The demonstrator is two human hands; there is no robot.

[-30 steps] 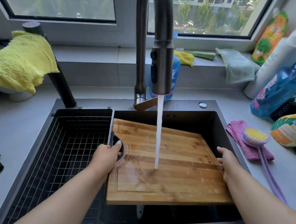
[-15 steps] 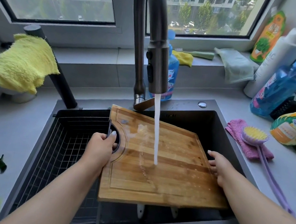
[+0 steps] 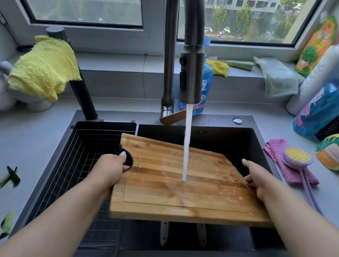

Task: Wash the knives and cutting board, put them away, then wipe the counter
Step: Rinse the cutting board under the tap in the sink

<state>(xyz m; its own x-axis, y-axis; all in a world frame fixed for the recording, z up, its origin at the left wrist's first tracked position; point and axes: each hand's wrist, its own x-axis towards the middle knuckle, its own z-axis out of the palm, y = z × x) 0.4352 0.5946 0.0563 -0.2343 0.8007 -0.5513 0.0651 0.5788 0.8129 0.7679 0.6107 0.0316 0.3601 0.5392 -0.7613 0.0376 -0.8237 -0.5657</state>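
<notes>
Far left of the left hand's fingers, green vegetable scraps (image 3: 4,180) lie scattered on the grey desk (image 3: 22,143); above them a yellow cloth (image 3: 45,66) hangs over a dark post; nearer the fingers, a wire rack (image 3: 86,160) sits in the left part of the dark sink (image 3: 256,148); the left hand (image 3: 108,168) grips the left edge of the wooden cutting board (image 3: 189,187), its fingers (image 3: 122,157) curled round the edge beside the board's round dark handle hole; the board is held above the sink, tilted, its far corner swung toward the rack; between the two hands a stream of water (image 3: 186,143) falls from the tall faucet (image 3: 190,66) and strikes the board near its middle, spreading over the wood; under the board's near edge two knives (image 3: 201,235) show only their blade tips on the sink floor; the right hand (image 3: 259,181) holds the board's right edge, thumb on top, the fingers wrapped under and out of sight; right of those fingers a purple-handled dish brush (image 3: 298,158) lies on a pink cloth (image 3: 275,148) on the desk; beyond it stand cleaning bottles, a blue one (image 3: 327,101) among them
</notes>
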